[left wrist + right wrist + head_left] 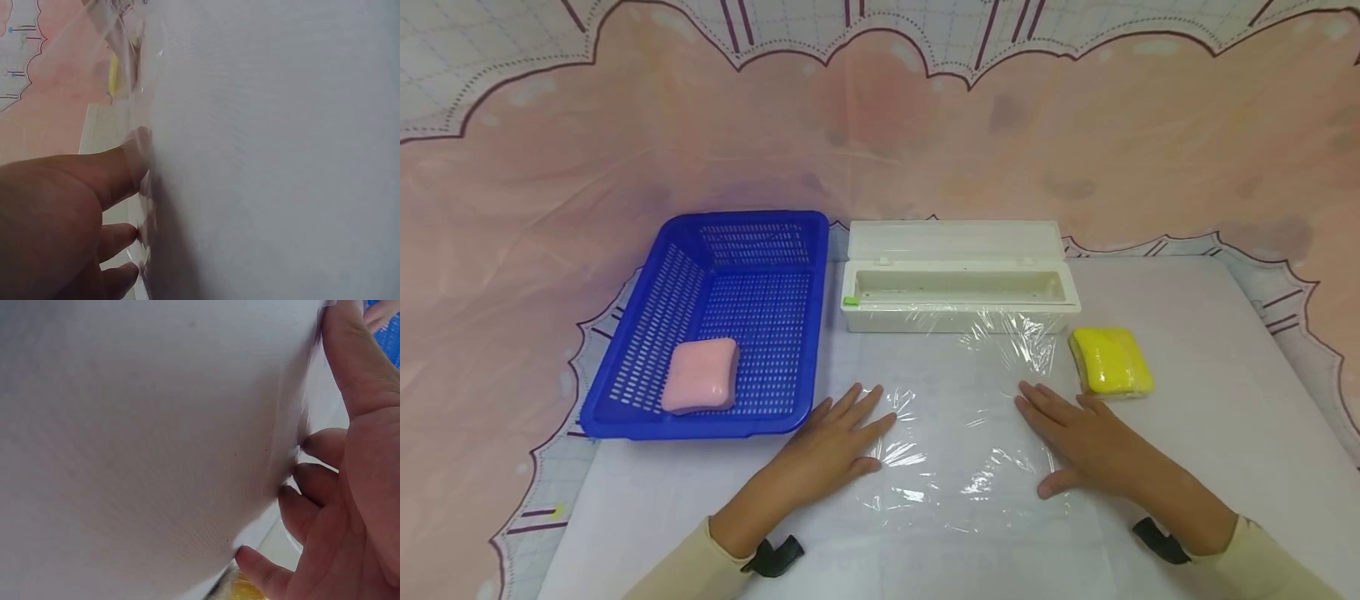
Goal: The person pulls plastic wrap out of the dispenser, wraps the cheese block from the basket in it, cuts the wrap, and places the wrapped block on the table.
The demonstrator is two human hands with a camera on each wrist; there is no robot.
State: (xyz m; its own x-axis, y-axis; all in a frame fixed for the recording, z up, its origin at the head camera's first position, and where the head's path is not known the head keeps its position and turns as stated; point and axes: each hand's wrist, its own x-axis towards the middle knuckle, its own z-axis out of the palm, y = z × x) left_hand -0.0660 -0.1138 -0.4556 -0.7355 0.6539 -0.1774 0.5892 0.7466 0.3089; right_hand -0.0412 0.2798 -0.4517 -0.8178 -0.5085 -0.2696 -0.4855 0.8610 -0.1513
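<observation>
- The left hand [825,458] lies palm down at the left side of the film [951,442], its forearm slanting in from the lower left. Its fingers are straight and spread, tips pointing away from the person and to the right; the thumb reaches out to the right, on the near side.
- The right hand [1084,442] lies palm down at the film's right side, its forearm slanting in from the lower right. Its fingers are extended, pointing away and to the left; the thumb juts left on the near side, apart from the other 4 digits.
- Neither hand grips anything: the fingertips of both press on the film. The 2 wrist views show each palm raised off the surface, with the digits angled down to it.
- The film runs from the front of the box [962,322] toward the person, across the table [1195,358] and between the 2 hands. It is clear and wrinkled, with bright glints; its near end is hard to make out.
- The box is white and stands beyond the hands, its lid [953,240] raised at the back. A green tab [851,301] sits at its front left corner.
- The yellow block [1112,360] lies on the table just beyond the right hand, glossy under a clear wrap.
- The blue basket [808,325] stands left of the box, its near right corner just beside the left hand. The pink block [700,375] lies inside, toward the near end.
</observation>
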